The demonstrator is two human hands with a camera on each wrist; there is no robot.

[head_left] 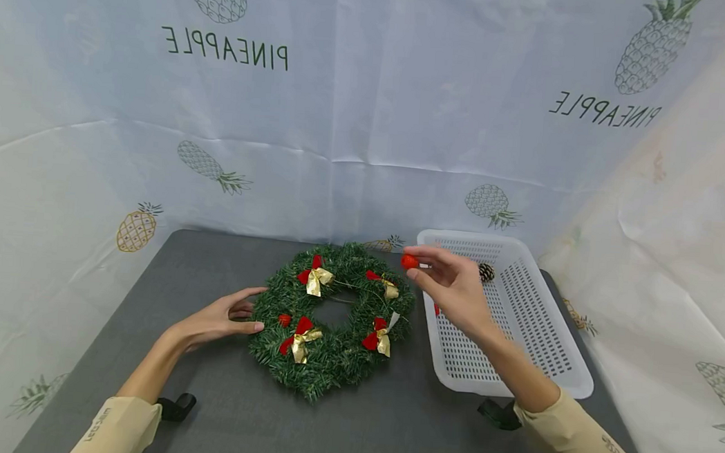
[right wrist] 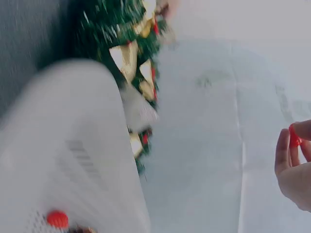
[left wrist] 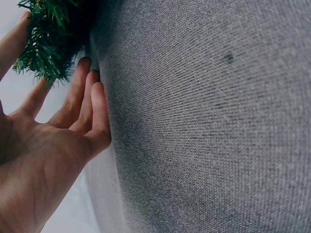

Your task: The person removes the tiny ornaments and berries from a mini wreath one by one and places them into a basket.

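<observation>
The wreath [head_left: 336, 318] lies flat on the table [head_left: 202, 411], left of the basket [head_left: 518, 333]. The left hand [head_left: 220, 318], fingers straight, rests against its left rim. The right hand [head_left: 452, 287] pinches a red berry [head_left: 409, 261] just above the wreath's upper-right edge.

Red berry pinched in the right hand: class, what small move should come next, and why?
Probably carry the red berry left and down onto the wreath. The right hand pinches it above the gap between wreath and white basket, while the left hand rests at the wreath's edge, steadying it. One berry already sits in the greenery, so a bare patch seems the likely spot.
</observation>
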